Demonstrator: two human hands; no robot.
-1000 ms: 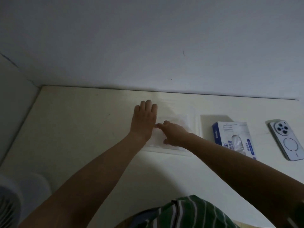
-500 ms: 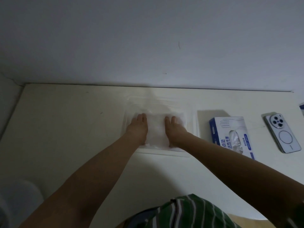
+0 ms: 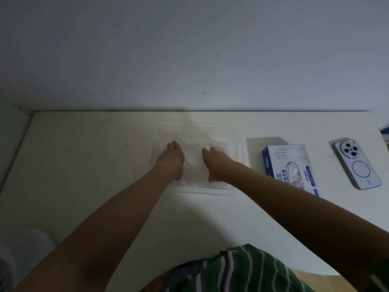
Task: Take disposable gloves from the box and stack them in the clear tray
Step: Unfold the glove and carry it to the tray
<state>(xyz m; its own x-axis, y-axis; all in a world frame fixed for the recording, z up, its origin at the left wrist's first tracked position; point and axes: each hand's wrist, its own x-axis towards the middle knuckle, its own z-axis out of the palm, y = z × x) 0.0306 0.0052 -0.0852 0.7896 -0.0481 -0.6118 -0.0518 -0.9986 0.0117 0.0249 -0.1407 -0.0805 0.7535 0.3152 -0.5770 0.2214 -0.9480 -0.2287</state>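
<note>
Right, both hands are down inside the clear tray (image 3: 239,144), which sits on the pale table (image 3: 84,165) towards the far edge, close to the grey wall (image 3: 189,49). The stack of gloves (image 3: 194,163), thin and cloudy-white, lies in the tray's floor, and the hands rest on top of it, one on either side. The left hand (image 3: 171,160) rests on the left part of the pile with its fingers drawn close together and pointing away to the far side. From this angle you cannot tell whether they lie flat on the film or nip a fold of it. The right hand (image 3: 214,163) covers the right part, fingers likewise bunched and aimed to the far left. A bright bit of film shows at its tip, but whether that is pinched or only pressed I cannot tell. A strip of gloves shows bare between the two hands. Just right of the tray, not touching it, the glove box (image 3: 288,163) lies flat, blue and white, with clear film showing in its oval opening. Farther right a phone (image 3: 357,165) lies face down, camera end far. At the near edge, a green striped shirt (image 3: 242,270).
</note>
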